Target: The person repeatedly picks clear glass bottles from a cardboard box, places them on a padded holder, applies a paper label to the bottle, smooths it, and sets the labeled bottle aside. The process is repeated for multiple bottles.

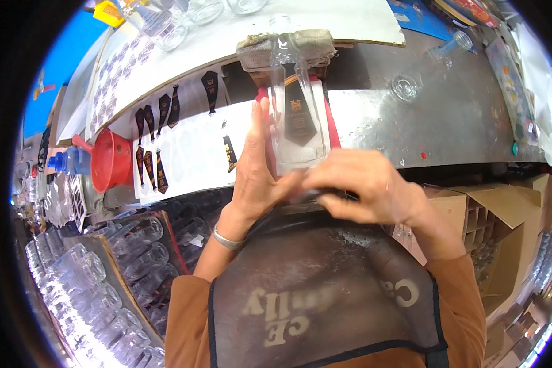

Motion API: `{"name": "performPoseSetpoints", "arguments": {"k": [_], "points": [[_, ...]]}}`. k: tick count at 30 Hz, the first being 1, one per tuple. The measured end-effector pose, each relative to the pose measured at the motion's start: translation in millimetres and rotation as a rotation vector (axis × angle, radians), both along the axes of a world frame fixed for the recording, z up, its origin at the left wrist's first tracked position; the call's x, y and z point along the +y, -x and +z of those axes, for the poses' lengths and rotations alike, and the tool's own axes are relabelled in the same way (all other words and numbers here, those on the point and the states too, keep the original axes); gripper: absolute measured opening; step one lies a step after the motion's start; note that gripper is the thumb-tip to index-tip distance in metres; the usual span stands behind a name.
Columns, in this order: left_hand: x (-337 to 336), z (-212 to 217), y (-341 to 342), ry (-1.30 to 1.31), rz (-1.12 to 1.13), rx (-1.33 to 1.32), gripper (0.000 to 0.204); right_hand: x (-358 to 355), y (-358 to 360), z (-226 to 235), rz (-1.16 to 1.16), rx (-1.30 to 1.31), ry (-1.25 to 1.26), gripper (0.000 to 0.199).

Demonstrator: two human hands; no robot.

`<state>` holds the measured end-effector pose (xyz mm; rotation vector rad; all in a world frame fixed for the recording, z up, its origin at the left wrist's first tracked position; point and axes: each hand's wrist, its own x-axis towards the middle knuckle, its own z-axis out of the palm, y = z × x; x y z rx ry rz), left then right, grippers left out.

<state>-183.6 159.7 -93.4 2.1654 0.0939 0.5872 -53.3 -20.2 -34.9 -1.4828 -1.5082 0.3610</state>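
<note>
A clear glass bottle [297, 104] lies on the metal bench [448, 122], its neck pointing away onto a grey cloth pad [251, 52]. A dark tie-shaped label [300, 119] sits on its flat face. My left hand [257, 165] grips the bottle's left side with fingers upright. Over the bottle's base, my right hand [362, 184] presses with closed fingers; what lies under them is hidden.
A white backing sheet [190, 153] with several dark labels lies left of the bottle, beside a red funnel [110, 161]. Crates of empty glass bottles [104, 270] stand lower left. A cardboard divider box [497, 221] sits right. Loose bottles [451, 46] lie at the back.
</note>
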Motion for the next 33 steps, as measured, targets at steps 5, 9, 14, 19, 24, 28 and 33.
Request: {"name": "performPoseSetpoints", "arguments": {"k": [5, 9, 14, 19, 24, 28, 33], "points": [[-14.0, 12.3, -9.3, -0.135, 0.065, 0.067, 0.124, 51.4, -68.8, 12.4, -0.502, 0.071, -0.026, 0.020], [-15.5, 14.6, -11.2, -0.127, 0.058, 0.079, 0.122, 34.5, -48.9, -5.6, -0.312, -0.191, -0.268, 0.031], [-9.3, 6.0, -8.8, -0.048, 0.022, 0.035, 0.119, -19.4, -12.2, 10.2, -0.274, 0.560, 0.159, 0.019], [-12.8, 21.2, -15.0, 0.663, -0.165, 0.006, 0.106, 5.9, -26.9, -48.3, -0.221, 1.013, 0.327, 0.059], [-2.4, 5.8, -4.4, 0.031, -0.004, -0.035, 0.096, 3.2, -8.2, -22.3, -0.417, 0.471, 0.308, 0.038], [9.3, -0.9, 8.0, -0.074, -0.018, 0.086, 0.096, 4.0, 3.0, -8.4, -0.466, 0.182, 0.372, 0.033], [146.6, 21.1, -5.3, -0.382, 0.377, -0.107, 0.082, -8.8, -5.1, -18.1, -0.533, 0.266, 0.407, 0.031]]}}
